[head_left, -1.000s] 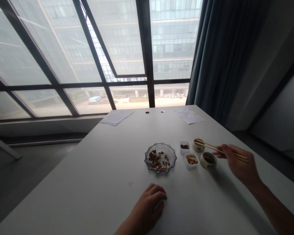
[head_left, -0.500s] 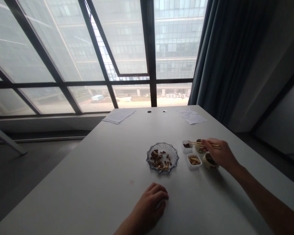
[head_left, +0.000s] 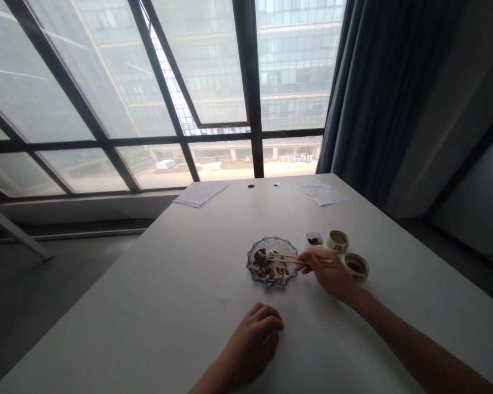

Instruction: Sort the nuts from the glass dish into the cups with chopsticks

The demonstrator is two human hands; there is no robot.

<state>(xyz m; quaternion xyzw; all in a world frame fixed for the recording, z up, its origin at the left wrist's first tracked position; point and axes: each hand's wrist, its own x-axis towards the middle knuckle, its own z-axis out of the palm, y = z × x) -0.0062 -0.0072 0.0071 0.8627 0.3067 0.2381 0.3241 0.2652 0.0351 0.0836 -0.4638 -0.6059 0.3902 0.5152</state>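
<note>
In the head view, the right hand (head_left: 322, 269) had moved across to the glass bowl (head_left: 281, 244), and the wooden chopsticks (head_left: 285, 255) it held had their tips over it. Half a second before, those tips were at the white tub (head_left: 308, 236), just to the right of the bowl. The left hand (head_left: 259, 334) had stayed put on the white table (head_left: 148, 306), on the near side of the bowl. There was one bowl, with lots of brown bits (head_left: 263, 269) in it, too small and jumbled to count. There were two chopsticks, two hands, and two cream pots (head_left: 365, 275) off to the right of the bowl. One white tub showed; a second one, seen before, was hidden behind the right hand. Past the bowl, far off, were two round holes (head_left: 251, 186) and two lots of paper (head_left: 201, 194), one to its left and one to its right. The right hand pinched the chopsticks, and the bowl lay just to the left of its fingertips. The stick tips were a little apart, right by the brown bits; I could not tell if they nipped one. The left hand's fingers were softly bent, with a gap by the thumb.
</note>
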